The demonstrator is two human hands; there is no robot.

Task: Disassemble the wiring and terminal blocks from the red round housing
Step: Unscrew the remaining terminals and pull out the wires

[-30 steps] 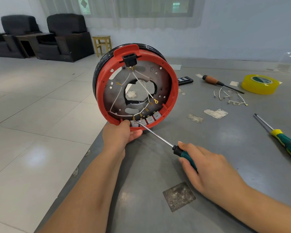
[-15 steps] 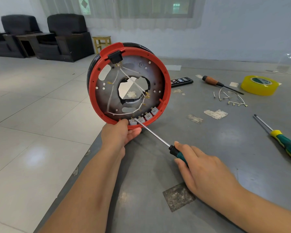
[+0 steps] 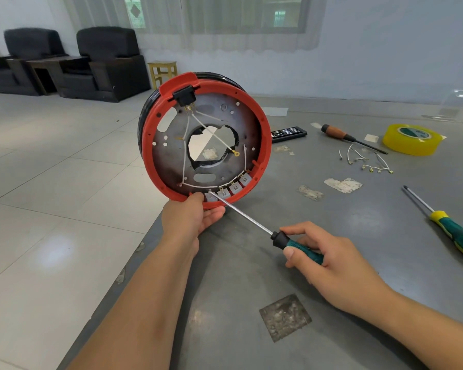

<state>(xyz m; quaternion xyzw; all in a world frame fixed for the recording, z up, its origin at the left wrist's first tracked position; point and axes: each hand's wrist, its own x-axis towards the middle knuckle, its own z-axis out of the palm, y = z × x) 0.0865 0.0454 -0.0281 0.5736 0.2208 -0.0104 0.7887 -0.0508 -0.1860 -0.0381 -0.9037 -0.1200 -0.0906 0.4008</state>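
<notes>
The person's left hand (image 3: 191, 217) grips the lower rim of the red round housing (image 3: 262, 145), which stands on edge at the grey table's (image 3: 332, 263) corner. The right hand (image 3: 329, 265) holds a green-handled screwdriver (image 3: 294, 245), its tip at the leftmost grey terminal block (image 3: 211, 196).

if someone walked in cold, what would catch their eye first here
First the red round housing, held on edge at the near left edge of the grey table by the left hand gripping its bottom rim. Next the screwdriver in the right hand, its tip at the leftmost of the grey terminal blocks along the lower rim. Farther right lie a yellow tape roll and loose removed wires.
</notes>
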